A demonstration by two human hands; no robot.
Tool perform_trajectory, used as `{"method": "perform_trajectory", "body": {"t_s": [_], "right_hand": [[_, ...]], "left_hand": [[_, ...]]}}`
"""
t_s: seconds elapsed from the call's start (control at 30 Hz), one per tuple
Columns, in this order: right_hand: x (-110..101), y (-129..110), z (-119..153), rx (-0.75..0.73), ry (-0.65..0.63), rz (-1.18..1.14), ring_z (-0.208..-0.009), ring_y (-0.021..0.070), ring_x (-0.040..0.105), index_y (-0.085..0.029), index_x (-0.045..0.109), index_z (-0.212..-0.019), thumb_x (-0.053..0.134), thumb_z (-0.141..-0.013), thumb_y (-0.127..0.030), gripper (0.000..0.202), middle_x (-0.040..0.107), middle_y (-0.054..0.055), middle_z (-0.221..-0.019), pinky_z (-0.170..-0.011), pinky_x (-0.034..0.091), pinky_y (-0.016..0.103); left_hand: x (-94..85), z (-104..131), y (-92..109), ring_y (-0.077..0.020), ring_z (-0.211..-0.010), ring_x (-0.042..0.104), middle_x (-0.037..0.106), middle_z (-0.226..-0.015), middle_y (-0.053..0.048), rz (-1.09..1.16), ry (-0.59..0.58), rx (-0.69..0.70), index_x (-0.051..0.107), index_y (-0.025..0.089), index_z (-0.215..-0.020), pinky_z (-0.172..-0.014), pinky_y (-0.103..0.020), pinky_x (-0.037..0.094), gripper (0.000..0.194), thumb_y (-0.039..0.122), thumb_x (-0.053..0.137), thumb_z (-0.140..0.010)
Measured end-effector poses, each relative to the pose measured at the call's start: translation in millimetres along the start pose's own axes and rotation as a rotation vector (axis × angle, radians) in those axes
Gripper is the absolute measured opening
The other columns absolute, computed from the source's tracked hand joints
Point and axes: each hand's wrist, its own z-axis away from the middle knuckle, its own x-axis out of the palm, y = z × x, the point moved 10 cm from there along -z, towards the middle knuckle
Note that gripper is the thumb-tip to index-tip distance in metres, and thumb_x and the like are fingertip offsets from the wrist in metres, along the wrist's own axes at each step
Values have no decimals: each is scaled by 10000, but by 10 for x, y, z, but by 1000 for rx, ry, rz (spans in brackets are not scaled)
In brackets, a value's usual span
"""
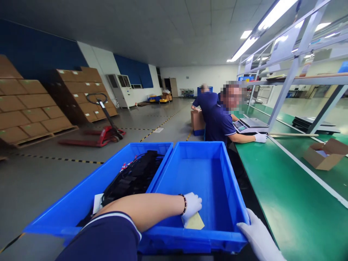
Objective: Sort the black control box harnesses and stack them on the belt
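My left hand [192, 204], in a white glove with a beaded bracelet at the wrist, reaches into the right blue bin [202, 235]. Its fingers are curled, and a pale yellow slip of paper [196, 222] sticks out beneath them near the bin's front wall. With its thumb over the rim, my gloved right hand [257, 230] grips the bin's front right corner; its other fingers are partly hidden. Beside this bin stands the left blue bin [78, 192], holding a heap of black cabled items [136, 177] and a white paper [97, 203], partly behind my left arm.
A green worktable [290, 192] runs along the right, with a weighing scale [251, 124] and an open carton [326, 154]. Two co-workers [219, 123] are just ahead. A red pallet jack [104, 136] and stacked cartons [29, 105] stand at the left.
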Motion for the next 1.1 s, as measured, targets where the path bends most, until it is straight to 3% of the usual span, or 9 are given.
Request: {"method": "perform_trajectory", "body": {"t_s": [0.13,0.27,0.33,0.47,0.57,0.7,0.8,0.93,1.1], "right_hand": [[-16,39,-9,35,21,8,-770,225,668,-198,615,-1116,502,-751,-404,435,718,32,-871,-700,504,293],[-6,110,-25,49,-8,-27,-910,257,685,-192,572,-1232,536,-780,-495,545,734,52,-985,-803,512,319],[9,127,-18,45,-31,-41,-991,268,670,-175,534,-1284,535,-790,-535,612,724,68,-1055,-876,496,342],[36,99,31,30,-50,-57,-1116,272,621,-157,490,-1329,502,-813,-592,675,666,96,-1210,-989,448,375],[2,132,56,38,-27,-53,-1180,269,585,-180,491,-1334,503,-822,-620,675,627,93,-1278,-1044,416,388],[-272,292,50,57,131,-61,-1251,300,528,-214,441,-1388,563,-761,-669,784,561,101,-1362,-1080,391,436],[-566,277,77,14,268,-139,-1319,299,455,-180,445,-1375,536,-774,-661,775,483,122,-1436,-1139,320,449],[-848,65,187,-25,354,-317,-1294,306,484,-135,482,-1324,581,-727,-648,793,527,156,-1390,-1126,347,430],[-898,-176,263,-59,294,-454,-1101,286,618,-166,575,-1203,678,-662,-591,696,693,102,-1126,-978,475,372]], "left_hand": [[246,16,-93,-317,-753,676,699,-858,-108,-4,-51,-81,710,237,-722,-657,-406,528,367,384,872,-428],[132,77,-183,-386,-864,656,648,-1069,-184,1,29,-80,655,204,-1105,-706,-487,529,726,452,854,-452],[85,105,-154,-420,-949,624,607,-1146,-214,19,50,-38,621,182,-1168,-767,-531,507,805,441,859,-444],[83,134,-66,-410,-1010,594,630,-1107,-175,119,35,-17,699,195,-814,-812,-501,483,446,391,861,-448],[-17,129,-108,-356,-942,621,679,-932,-116,257,40,-79,612,189,-552,-743,-408,490,301,355,846,-461],[-543,149,-344,-238,-757,645,672,-778,-31,530,187,-196,652,194,-764,-615,-309,480,168,313,692,-653],[-1089,211,-364,-212,-824,656,682,-990,-51,765,347,-162,565,171,-1118,-649,-294,506,388,273,569,-743],[-1596,264,-14,-235,-926,644,655,-1119,-94,986,435,-18,414,154,-1317,-728,-324,525,677,230,633,-680],[-1860,169,595,-248,-957,613,645,-1118,-82,1097,429,138,523,164,-1266,-802,-351,508,709,220,754,-598]]}}
